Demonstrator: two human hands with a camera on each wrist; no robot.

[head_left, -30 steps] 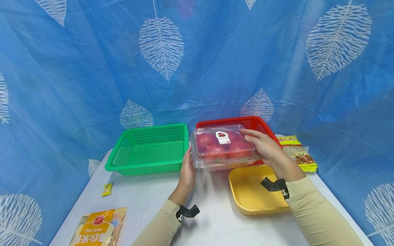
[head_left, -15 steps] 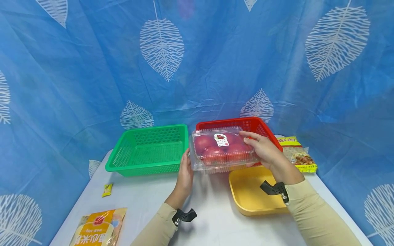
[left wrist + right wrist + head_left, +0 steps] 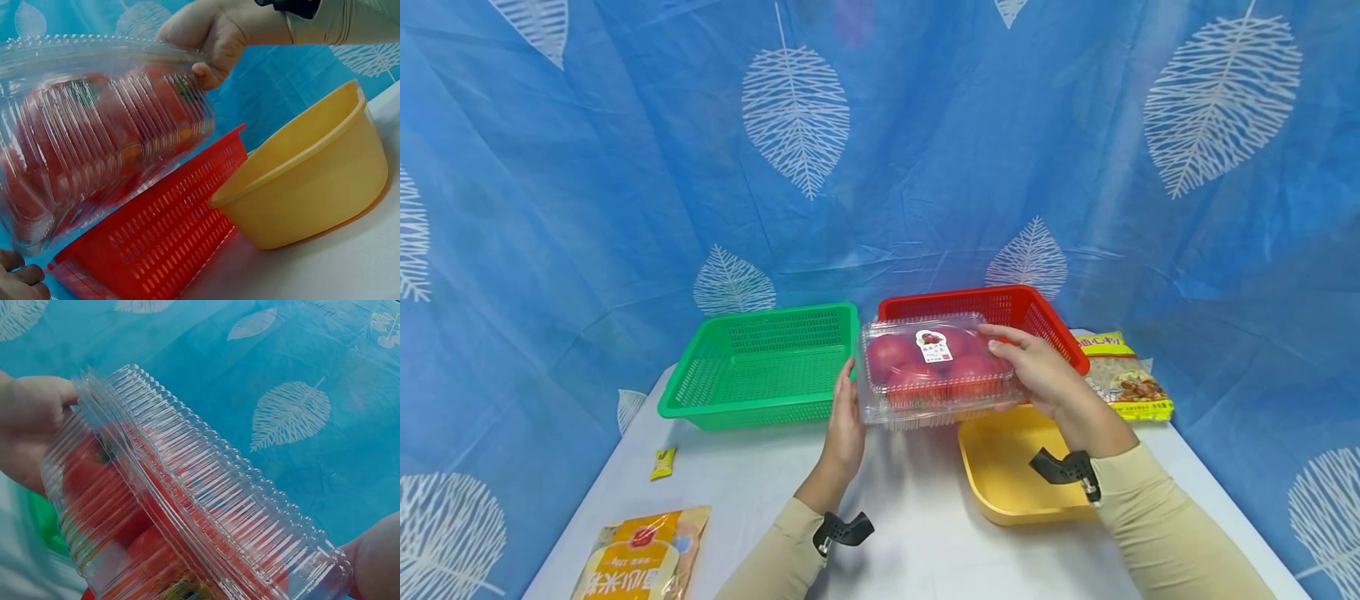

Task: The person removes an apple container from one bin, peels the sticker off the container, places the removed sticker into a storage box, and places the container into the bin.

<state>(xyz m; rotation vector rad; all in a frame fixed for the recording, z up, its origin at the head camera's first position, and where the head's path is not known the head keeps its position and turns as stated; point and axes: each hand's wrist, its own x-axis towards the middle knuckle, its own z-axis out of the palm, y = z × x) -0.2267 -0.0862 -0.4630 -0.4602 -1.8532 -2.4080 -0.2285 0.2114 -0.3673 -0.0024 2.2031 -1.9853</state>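
Note:
A clear plastic box of tomatoes (image 3: 931, 375), with a white label on its lid, is held up between both hands in front of the red basket. My left hand (image 3: 844, 429) holds its left end; in the right wrist view that hand's thumb lies at the box's rim. At the other end my right hand (image 3: 1043, 375) grips the box, fingers on the lid and thumb lower down, as the left wrist view shows. Red fruits with green stem ends (image 3: 156, 556) show through the ribbed wall.
A red basket (image 3: 1026, 308) stands behind the box, a green basket (image 3: 752, 408) to its left. The yellow basin (image 3: 1022, 475) sits below the right forearm. Food packets lie at far right (image 3: 1123, 379) and front left (image 3: 640, 554), with a small yellow sachet (image 3: 662, 463).
Both hands have shifted the box slightly left and nearer to me. The baskets, basin and packets stay where they were.

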